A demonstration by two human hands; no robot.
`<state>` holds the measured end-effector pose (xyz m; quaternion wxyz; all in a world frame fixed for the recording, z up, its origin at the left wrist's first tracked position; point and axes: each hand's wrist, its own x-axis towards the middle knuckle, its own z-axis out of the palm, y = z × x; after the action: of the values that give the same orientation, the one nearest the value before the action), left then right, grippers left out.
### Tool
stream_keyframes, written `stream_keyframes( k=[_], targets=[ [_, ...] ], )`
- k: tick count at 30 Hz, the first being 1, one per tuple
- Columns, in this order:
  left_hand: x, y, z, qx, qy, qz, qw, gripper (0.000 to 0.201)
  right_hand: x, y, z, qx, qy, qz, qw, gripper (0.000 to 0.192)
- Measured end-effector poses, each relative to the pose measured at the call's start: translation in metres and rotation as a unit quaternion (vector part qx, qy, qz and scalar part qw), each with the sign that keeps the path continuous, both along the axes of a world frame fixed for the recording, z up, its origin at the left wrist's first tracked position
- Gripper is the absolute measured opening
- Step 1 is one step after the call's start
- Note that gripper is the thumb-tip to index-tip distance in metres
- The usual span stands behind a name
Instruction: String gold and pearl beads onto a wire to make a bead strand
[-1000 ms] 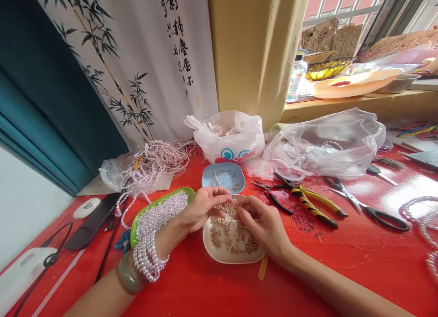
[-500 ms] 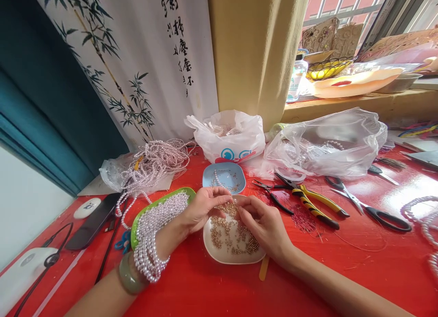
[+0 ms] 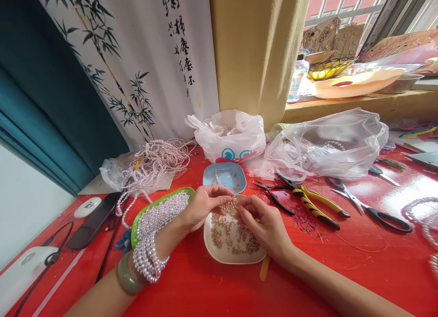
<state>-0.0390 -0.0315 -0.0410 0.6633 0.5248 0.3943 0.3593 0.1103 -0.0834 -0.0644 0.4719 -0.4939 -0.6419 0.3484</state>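
Observation:
My left hand (image 3: 205,208) and my right hand (image 3: 267,221) meet over the far side of a white dish (image 3: 224,255). Thumb and forefinger are pinched together on each, fingertips nearly touching; whatever they hold is too small to make out. Small gold beads (image 3: 251,245) lie scattered in the dish below. Left of it, beside my left wrist, a green tray (image 3: 134,238) is full of pale lilac pearl beads (image 3: 160,214). Strands of pearl beads (image 3: 149,261) and a green bangle (image 3: 126,277) circle that wrist. Just beyond my hands sits a blue dish (image 3: 226,168) with a few beads.
Right of my hands lie black pliers (image 3: 273,198), yellow-black pliers (image 3: 310,205) and scissors (image 3: 369,210). Plastic bags (image 3: 229,137) and a heap of bead strands (image 3: 160,159) line the back. A phone (image 3: 92,221) lies at left, a wooden stick (image 3: 264,267) near my right wrist.
Both hands stay pinched over the white dish, with only a very slight shift of the fingers. The view has moved a touch; nothing else has changed visibly.

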Motion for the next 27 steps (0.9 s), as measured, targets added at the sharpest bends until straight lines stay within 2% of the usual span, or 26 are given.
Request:
stream_keyframes(
  k=[4, 9, 12, 15, 18, 21, 27],
  targets=[
    [-0.004, 0.002, 0.005, 0.034, 0.035, 0.0, 0.999, 0.027, 0.0, 0.001, -0.001, 0.002, -0.003, -0.015, 1.0, 0.007],
    [-0.024, 0.01, 0.031, 0.072, 0.122, -0.035, 0.989, 0.023, 0.001, 0.002, -0.002, -0.005, 0.009, -0.013, 1.0, 0.011],
    [-0.043, 0.017, 0.049, 0.132, 0.18, -0.057, 0.973, 0.022, 0.001, 0.004, -0.003, 0.003, -0.007, -0.024, 1.0, 0.013],
    [-0.062, 0.024, 0.057, 0.2, 0.27, -0.075, 0.939, 0.018, 0.003, 0.006, -0.007, 0.017, -0.033, -0.034, 0.999, 0.015],
    [-0.079, 0.029, 0.052, 0.263, 0.376, -0.072, 0.886, 0.015, 0.004, 0.007, -0.01, 0.018, -0.04, -0.035, 0.998, 0.018],
    [-0.091, 0.031, 0.039, 0.303, 0.448, -0.052, 0.84, 0.017, 0.005, 0.007, -0.013, 0.011, -0.033, -0.035, 0.999, 0.019],
    [-0.096, 0.025, 0.017, 0.308, 0.475, -0.064, 0.821, 0.019, 0.004, 0.008, -0.013, 0.005, -0.026, -0.038, 0.999, 0.019]
  ],
)
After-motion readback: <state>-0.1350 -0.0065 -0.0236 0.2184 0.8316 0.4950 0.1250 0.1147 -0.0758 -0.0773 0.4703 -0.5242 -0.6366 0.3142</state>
